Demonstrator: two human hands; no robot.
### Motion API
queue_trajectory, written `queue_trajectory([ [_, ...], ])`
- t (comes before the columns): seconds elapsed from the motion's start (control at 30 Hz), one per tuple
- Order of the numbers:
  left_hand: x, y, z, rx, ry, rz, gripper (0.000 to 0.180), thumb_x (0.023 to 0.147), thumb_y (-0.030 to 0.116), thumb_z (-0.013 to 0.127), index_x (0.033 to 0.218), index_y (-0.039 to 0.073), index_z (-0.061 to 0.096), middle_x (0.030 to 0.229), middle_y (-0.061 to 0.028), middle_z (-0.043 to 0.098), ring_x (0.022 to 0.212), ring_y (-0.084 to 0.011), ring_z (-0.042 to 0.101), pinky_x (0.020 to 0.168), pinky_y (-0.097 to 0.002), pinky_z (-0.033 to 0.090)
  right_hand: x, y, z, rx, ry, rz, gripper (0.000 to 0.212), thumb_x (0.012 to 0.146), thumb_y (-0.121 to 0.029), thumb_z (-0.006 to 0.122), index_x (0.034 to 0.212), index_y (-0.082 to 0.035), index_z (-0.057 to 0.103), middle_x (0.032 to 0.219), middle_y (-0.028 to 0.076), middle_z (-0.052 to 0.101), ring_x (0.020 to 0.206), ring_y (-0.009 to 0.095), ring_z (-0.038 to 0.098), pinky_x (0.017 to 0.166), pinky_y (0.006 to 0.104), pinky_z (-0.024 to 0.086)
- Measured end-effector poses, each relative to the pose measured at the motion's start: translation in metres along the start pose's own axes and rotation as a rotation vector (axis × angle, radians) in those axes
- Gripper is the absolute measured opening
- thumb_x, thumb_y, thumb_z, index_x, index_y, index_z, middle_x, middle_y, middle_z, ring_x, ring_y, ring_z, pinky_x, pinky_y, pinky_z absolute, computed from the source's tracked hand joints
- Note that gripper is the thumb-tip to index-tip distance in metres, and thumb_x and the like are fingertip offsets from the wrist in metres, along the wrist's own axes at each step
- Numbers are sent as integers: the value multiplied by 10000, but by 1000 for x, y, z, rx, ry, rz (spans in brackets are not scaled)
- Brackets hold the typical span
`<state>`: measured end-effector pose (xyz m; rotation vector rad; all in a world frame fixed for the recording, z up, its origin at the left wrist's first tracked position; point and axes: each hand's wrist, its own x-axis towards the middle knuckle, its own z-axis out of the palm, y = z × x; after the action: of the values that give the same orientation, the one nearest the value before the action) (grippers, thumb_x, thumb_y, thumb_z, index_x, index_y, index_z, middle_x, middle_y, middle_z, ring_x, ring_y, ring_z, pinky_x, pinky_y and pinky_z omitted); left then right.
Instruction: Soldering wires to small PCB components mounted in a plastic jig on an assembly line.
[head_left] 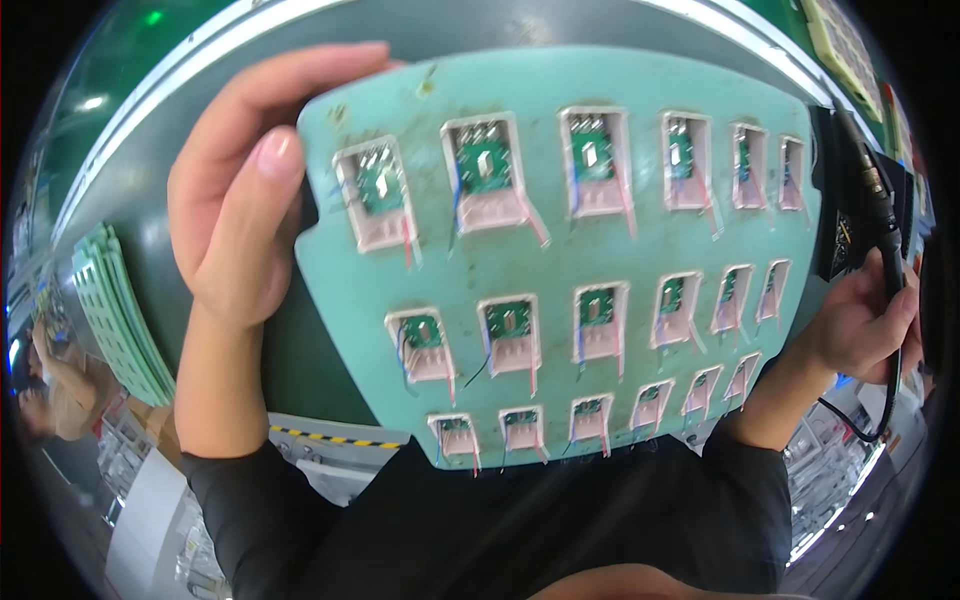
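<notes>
A pale green fixture tray [525,272] is tilted up before me, filling the middle of the view. Its rectangular pockets, in three rows, hold small pale plastic housings [492,212] with green circuit boards [594,158] inside. Thin red and dark or blue wires stick out from many of them. My left hand [232,195] grips the tray's upper left edge, thumb on the front and fingers behind. At the right, my right hand [858,322] is closed round a soldering iron [884,215], its tip pointing up and away, beside the tray's right edge.
A stack of similar green trays [128,325] stands at the left on the dark green bench [310,385]. Another person's arm [68,380] shows at the far left. The iron's black cord [872,436] loops below my right hand. A cream tray [846,50] lies at the upper right.
</notes>
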<state>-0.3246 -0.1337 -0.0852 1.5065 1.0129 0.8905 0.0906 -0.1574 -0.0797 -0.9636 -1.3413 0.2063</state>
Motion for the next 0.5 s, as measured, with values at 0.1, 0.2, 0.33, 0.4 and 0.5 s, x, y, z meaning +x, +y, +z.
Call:
queue_trajectory([
  [0.1, 0, -3, -5, 42, 9, 27, 487, 891, 242, 400, 1197, -135, 447, 1213, -217, 514, 1086, -214, 519, 943, -289, 374, 6, 7, -9, 33, 40, 10, 114, 791, -37, 519, 793, 55, 587, 705, 193, 611, 554, 282, 624, 556, 356, 575],
  [0.2, 1, -4, -3, 62, 20, 35, 482, 898, 231, 385, 1208, -133, 441, 1209, -211, 518, 1073, -199, 529, 925, -273, 388, 9, 12, -6, 98, 3, -9, 98, 781, -15, 515, 770, 41, 594, 697, 170, 605, 517, 258, 590, 544, 347, 548],
  [0.33, 2, -10, -3, -23, 21, 42, 460, 933, 217, 332, 1228, -120, 436, 1216, -208, 517, 1116, -205, 510, 952, -292, 372, 10, 14, -9, 23, -46, -20, 110, 785, 0, 505, 726, 38, 588, 686, 151, 597, 489, 230, 554, 541, 344, 521],
  [0.4, -1, -14, -7, -466, -89, 40, 404, 947, 237, 417, 1138, -112, 489, 1016, -144, 614, 884, -131, 590, 770, -238, 469, 8, 15, -9, 19, -24, -11, 112, 789, 2, 505, 725, 41, 588, 681, 149, 596, 489, 224, 553, 539, 336, 519],
  [0.5, 0, -7, 4, -235, 1, 13, 394, 923, 187, 408, 1178, -108, 460, 1001, -134, 608, 891, -130, 581, 790, -241, 463, 5, 16, -8, 8, 34, 26, 119, 803, 9, 508, 724, 50, 588, 668, 144, 595, 488, 204, 549, 536, 311, 514],
])
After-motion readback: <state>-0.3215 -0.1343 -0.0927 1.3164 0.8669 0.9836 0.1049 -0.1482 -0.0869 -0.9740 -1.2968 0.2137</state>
